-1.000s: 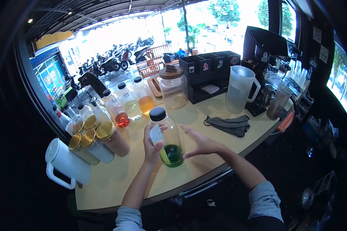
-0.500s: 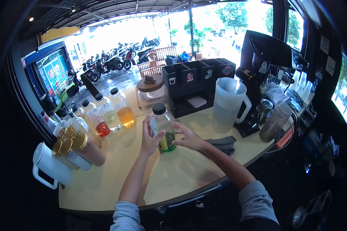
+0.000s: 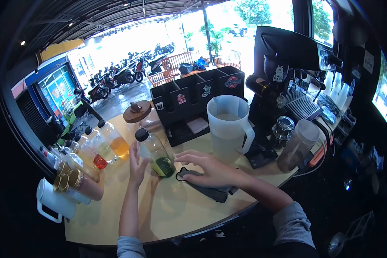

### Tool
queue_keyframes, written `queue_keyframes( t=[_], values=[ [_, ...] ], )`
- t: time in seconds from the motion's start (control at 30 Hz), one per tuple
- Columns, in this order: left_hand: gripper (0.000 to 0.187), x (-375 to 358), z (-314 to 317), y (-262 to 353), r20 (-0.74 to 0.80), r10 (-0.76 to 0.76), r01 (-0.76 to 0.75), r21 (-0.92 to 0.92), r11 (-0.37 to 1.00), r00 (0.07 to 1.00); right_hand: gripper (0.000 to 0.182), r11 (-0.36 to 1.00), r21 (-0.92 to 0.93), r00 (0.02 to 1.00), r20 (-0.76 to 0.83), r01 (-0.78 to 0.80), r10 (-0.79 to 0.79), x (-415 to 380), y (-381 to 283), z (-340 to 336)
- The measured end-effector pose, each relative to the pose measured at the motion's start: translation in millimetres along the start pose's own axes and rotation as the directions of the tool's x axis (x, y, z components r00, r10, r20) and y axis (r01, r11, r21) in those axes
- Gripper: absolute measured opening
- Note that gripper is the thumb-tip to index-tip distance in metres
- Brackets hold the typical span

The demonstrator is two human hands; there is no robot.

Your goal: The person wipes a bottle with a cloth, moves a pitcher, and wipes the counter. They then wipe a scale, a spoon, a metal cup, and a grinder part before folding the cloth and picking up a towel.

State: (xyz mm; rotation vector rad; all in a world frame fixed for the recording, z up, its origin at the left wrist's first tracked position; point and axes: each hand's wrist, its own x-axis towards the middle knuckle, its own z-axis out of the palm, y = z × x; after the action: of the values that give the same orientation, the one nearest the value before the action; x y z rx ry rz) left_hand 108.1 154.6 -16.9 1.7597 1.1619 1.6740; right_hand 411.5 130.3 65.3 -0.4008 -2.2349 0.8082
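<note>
Head view of a curved counter (image 3: 176,215). A clear bottle (image 3: 155,153) with a black cap and a shallow layer of green liquid stands upright near the middle of the counter, well in from the front edge. The left hand (image 3: 137,165) is laid against the bottle's left side with the fingers straight and loosely spread; whether the palm presses the glass or merely rests beside it cannot be told at this angle. The right hand (image 3: 208,168) is spread flat, fingers extended toward the bottle's base, and lies on a dark grey cloth (image 3: 210,191) crumpled just to the bottle's right.

A frosted plastic jug (image 3: 228,129) stands behind the cloth, toward the back edge, beside a black compartment organiser (image 3: 198,101). A row of capped bottles (image 3: 103,144) with orange and red liquid lines the left edge, with gold-lidded jars (image 3: 73,182) and a white jug (image 3: 56,202) at the front-left corner.

For a sound execution, the bottle is judged best steadied low on its body, since little liquid weights it, and the cloth kept clear of its base so that it is not tipped.
</note>
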Motion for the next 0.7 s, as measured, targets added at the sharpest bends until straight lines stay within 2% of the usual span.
queue_keyframes(
  t=[0.03, 0.07, 0.13, 0.17, 0.27, 0.33, 0.4, 0.47, 0.53, 0.6, 0.63, 0.67, 0.7],
  values=[
    [0.07, 1, 0, 14, -0.093, 0.045, -0.034, 0.119, 0.992, 0.995, 0.035, 1.0, 0.002, 0.996, -0.082, 0.019, -0.019, -3, -4, -5],
    [0.07, 5, 0, 25, -0.087, 0.043, -0.032, 0.119, 0.992, 0.995, 0.035, 1.0, 0.004, 0.996, -0.086, 0.016, -0.015, -6, -9, -12],
    [0.06, 15, 6, 50, -0.275, 0.222, -0.116, 0.356, 0.927, 0.935, 0.027, 0.998, 0.03, 0.974, -0.218, -0.052, 0.058, -8, -17, -28],
    [0.047, 21, 13, 66, -0.324, 0.315, -0.166, 0.414, 0.895, 0.892, 0.024, 0.999, 0.005, 0.952, -0.304, -0.034, 0.034, -8, -18, -32],
    [0.037, 40, 19, 101, -0.216, 0.374, -0.25, 0.444, 0.861, 0.902, 0.02, 0.995, -0.089, 0.908, -0.42, -0.035, -0.006, -5, -34, -63],
    [0.031, 54, 28, 124, -0.179, 0.408, -0.29, 0.46, 0.839, 0.895, 0.012, 0.982, -0.186, 0.785, -0.607, 0.006, -0.12, 3, -32, -88],
    [0.03, 67, 34, 132, -0.007, 0.412, -0.358, 0.483, 0.799, 0.911, 0.011, 0.99, -0.093, 0.654, -0.744, 0.102, -0.137, 6, -9, -122],
    [0.03, 81, 40, 127, 0.033, 0.418, -0.376, 0.506, 0.776, 0.908, 0.012, 0.994, 0.086, 0.538, -0.837, -0.061, 0.105, -3, 14, -155],
    [0.03, 96, 44, 126, 0.072, 0.43, -0.397, 0.542, 0.741, 0.9, 0.011, 0.977, 0.15, 0.439, -0.875, -0.152, 0.202, -9, 62, -175],
    [0.032, 114, 51, 129, 0.162, 0.28, -0.316, 0.644, 0.697, 0.946, 0.016, 0.925, 0.119, 0.475, -0.83, -0.361, 0.292, -18, 116, -182],
    [0.04, 124, 53, 125, 0.169, 0.206, -0.265, 0.693, 0.67, 0.964, 0.021, 0.889, 0.043, 0.49, -0.822, -0.457, 0.291, -21, 149, -182],
    [0.04, 133, 56, 121, 0.166, 0.217, -0.27, 0.693, 0.668, 0.962, 0.026, 0.84, -0.04, 0.506, -0.813, -0.541, 0.288, -23, 177, -183],
    [0.043, 143, 58, 116, 0.178, 0.107, -0.203, 0.709, 0.675, 0.978, 0.03, 0.803, -0.096, 0.529, -0.797, -0.588, 0.292, -22, 192, -180]
  ],
)
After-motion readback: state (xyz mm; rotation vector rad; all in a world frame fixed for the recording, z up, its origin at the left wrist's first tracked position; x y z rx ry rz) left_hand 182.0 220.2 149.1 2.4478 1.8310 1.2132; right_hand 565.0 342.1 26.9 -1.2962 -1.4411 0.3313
